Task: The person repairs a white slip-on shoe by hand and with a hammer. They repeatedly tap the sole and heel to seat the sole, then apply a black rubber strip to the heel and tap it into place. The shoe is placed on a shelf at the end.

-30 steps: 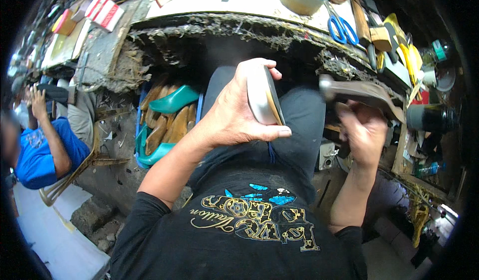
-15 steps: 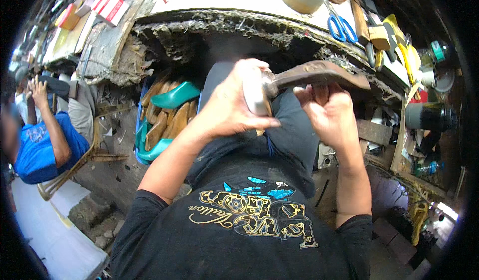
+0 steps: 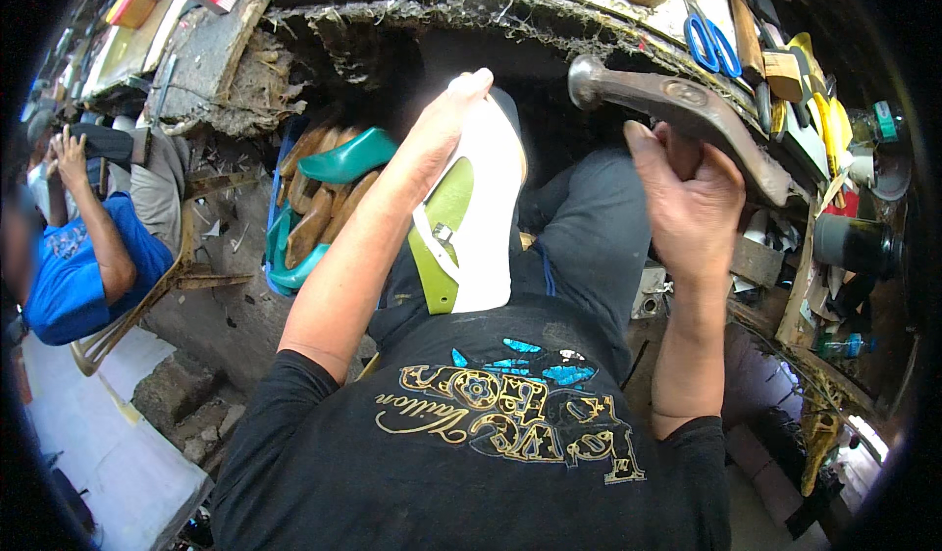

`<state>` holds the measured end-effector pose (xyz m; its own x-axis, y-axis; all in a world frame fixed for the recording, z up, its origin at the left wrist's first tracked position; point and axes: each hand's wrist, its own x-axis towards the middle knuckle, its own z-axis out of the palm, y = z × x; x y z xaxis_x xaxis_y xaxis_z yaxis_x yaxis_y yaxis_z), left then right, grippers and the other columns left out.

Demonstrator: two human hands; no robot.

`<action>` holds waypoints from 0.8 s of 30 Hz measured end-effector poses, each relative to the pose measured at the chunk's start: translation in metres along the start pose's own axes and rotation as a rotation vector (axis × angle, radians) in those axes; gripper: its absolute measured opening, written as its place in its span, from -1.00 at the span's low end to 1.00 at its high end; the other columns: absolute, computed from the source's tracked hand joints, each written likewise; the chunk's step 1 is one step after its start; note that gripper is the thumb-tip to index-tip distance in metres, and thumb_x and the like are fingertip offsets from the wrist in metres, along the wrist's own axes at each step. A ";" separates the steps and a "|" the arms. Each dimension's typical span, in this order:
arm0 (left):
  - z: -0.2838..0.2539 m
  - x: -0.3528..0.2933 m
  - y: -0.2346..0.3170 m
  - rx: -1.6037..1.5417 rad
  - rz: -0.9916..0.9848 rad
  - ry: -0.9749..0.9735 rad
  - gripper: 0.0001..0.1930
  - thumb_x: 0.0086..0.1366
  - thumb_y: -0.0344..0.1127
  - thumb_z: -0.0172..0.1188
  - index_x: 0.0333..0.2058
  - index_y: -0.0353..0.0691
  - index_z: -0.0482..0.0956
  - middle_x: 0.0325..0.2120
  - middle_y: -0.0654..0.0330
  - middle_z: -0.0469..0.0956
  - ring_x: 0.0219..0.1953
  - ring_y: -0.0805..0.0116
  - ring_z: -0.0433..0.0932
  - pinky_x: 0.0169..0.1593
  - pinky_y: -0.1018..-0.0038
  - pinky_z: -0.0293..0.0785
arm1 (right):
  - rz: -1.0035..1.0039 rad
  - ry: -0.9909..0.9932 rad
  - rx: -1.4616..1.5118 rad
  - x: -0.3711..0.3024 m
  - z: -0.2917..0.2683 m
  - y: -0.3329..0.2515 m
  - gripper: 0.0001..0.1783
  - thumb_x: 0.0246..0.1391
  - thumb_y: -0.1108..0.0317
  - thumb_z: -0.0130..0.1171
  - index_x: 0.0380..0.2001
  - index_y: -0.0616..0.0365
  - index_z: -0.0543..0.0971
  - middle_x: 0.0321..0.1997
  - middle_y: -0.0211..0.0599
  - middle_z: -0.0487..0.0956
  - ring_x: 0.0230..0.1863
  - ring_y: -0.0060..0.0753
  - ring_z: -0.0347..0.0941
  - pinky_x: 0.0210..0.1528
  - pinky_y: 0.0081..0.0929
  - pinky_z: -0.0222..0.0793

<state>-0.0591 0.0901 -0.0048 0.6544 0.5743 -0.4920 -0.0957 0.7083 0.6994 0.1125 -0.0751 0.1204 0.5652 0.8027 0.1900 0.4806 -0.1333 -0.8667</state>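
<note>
Above the left grip (image 3: 446, 124) clasping the shoe (image 3: 481, 217), the right grip (image 3: 687, 193) has raised its clenched hammer (image 3: 677, 109) off it, ready for another blow.

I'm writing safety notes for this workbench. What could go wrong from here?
The right hand holds the hammer raised close to the left hand gripping the white shoe sole; a stray blow could hit the fingers. The sole rests over the lap, unclamped, so it might slip.
</note>
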 end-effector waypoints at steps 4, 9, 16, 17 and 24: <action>0.006 0.002 0.002 0.072 0.066 0.018 -0.56 0.31 0.24 0.32 -0.29 -0.03 0.56 -0.46 0.33 0.61 -0.46 0.52 0.61 -0.34 0.53 0.57 | -0.116 -0.336 -0.662 0.016 0.018 0.005 -0.76 0.20 0.21 0.31 -0.32 0.18 0.66 -0.41 -0.01 0.68 -0.34 0.00 0.68 -0.27 -0.17 0.59; 0.002 -0.007 0.002 0.072 0.024 0.101 -0.57 0.33 0.19 0.29 -0.19 -0.07 0.55 -0.39 0.32 0.55 -0.37 0.54 0.55 -0.24 0.56 0.49 | -0.133 -0.030 -0.152 0.024 0.018 0.024 -0.73 0.26 0.18 0.25 -0.27 0.20 0.69 -0.37 0.06 0.68 -0.28 0.04 0.68 -0.25 -0.14 0.57; -0.003 -0.004 -0.005 0.062 0.042 0.124 -0.62 0.36 0.13 0.27 -0.20 -0.07 0.55 -0.37 0.32 0.55 -0.33 0.54 0.53 -0.22 0.51 0.47 | -0.002 -0.220 -0.408 0.021 0.023 0.011 -0.81 0.24 0.35 0.28 -0.21 0.27 0.68 -0.38 -0.12 0.71 -0.32 -0.40 0.65 -0.19 -0.37 0.51; -0.003 -0.004 -0.005 0.058 0.017 0.164 -0.63 0.37 0.12 0.27 -0.20 -0.07 0.55 -0.37 0.33 0.55 -0.33 0.54 0.53 -0.22 0.51 0.47 | -0.073 -0.171 -0.352 0.018 0.017 0.010 -0.82 0.26 0.40 0.25 -0.15 0.26 0.67 -0.33 -0.15 0.72 -0.28 -0.54 0.62 -0.14 -0.42 0.50; 0.001 -0.011 -0.002 0.039 0.037 0.126 -0.58 0.39 0.18 0.21 -0.21 -0.10 0.56 -0.38 0.30 0.57 -0.34 0.53 0.56 -0.20 0.50 0.50 | -0.004 -0.183 -0.259 -0.007 0.023 0.040 -0.82 0.25 0.44 0.25 -0.10 0.23 0.66 -0.26 -0.22 0.73 -0.21 -0.40 0.68 -0.10 -0.46 0.54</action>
<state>-0.0652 0.0823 -0.0005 0.5510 0.6483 -0.5254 -0.0871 0.6708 0.7365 0.1129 -0.0724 0.0735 0.4443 0.8917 0.0864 0.6504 -0.2547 -0.7156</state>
